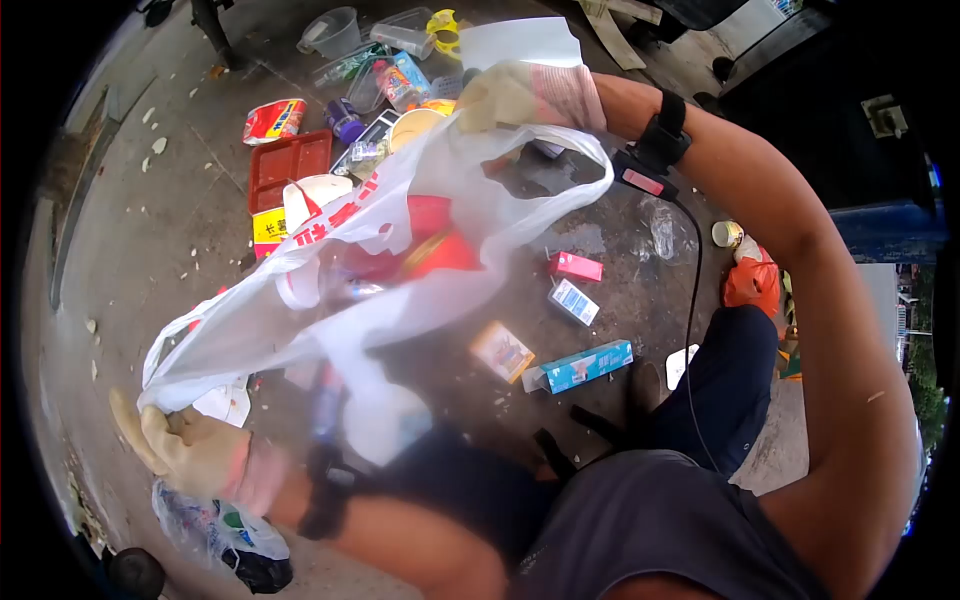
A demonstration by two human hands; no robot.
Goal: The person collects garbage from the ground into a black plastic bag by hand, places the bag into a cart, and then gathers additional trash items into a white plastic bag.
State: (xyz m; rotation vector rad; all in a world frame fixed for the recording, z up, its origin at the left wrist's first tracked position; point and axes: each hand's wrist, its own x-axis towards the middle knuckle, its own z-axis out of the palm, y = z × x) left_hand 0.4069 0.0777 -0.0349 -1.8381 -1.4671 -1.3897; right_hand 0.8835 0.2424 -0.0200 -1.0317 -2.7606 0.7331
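Note:
A thin white plastic bag (400,325) with red print is stretched between my two gloved hands. My left hand (190,450), low at the left, is closed on one corner of the bag's rim. At the top, my right hand (497,97) grips the opposite side near a handle loop; its fingers are partly hidden and blurred. The bag's mouth gapes towards me, and red and yellow shapes (435,240) show in or through the film. A whitish bulge of the bag hangs over my leg.
Beyond the bag lie a red tray (288,168), a red packet (274,121), a clear tub (331,33) and yellow scissors (443,33). Nearer are a pink carton (576,266), a blue-white box (573,301) and a turquoise box (585,367). A filled clear bag (225,530) sits bottom left.

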